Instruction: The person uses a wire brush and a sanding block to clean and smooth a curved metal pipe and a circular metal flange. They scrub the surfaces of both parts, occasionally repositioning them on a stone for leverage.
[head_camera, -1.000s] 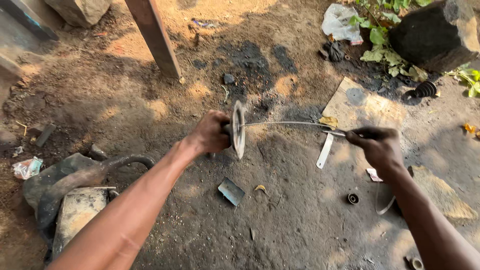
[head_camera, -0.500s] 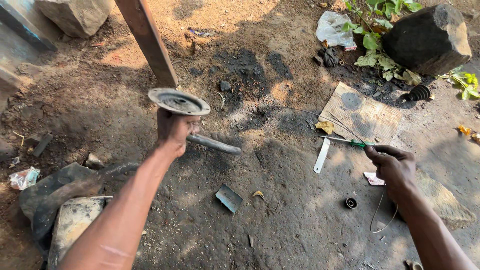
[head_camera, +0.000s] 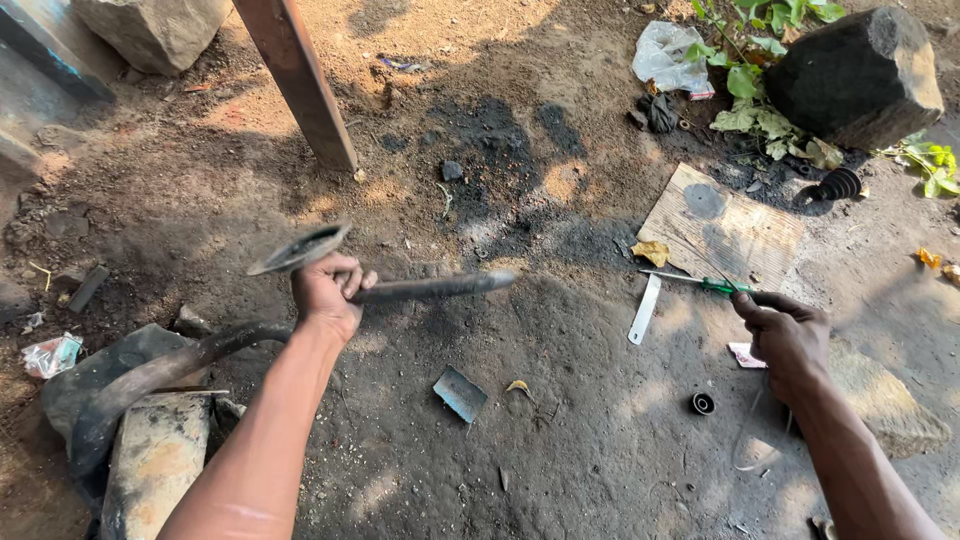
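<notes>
My left hand (head_camera: 325, 295) is clenched around a dark metal shaft (head_camera: 430, 288), gripping it just below the flat round flange (head_camera: 298, 249) at its end. The flange sits right above my knuckles, tilted so I see it nearly edge-on, and the shaft runs out from my fingers (head_camera: 350, 282) toward my right, close to level, its free tip pointing across the gap between my two hands. So the long axis lies side to side in front of me, with the heavy flanged end on my left and the bare end hanging in the air over the dirt ground (head_camera: 560, 420).

My right hand (head_camera: 785, 335) is well apart from that tip, lower and out to the right. Its fingers are curled over the green handle of a screwdriver (head_camera: 700, 282), whose thin blade points back toward the shaft; a loop of thin wire (head_camera: 748, 440) hangs below my wrist. The left hand alone carries the shaft; the right hand does not touch it.

Just beyond my right fingers lies a flat board (head_camera: 720, 225), and beside the blade a pale strip (head_camera: 645, 310). A small black ring (head_camera: 703, 403) sits near my right wrist.
</notes>
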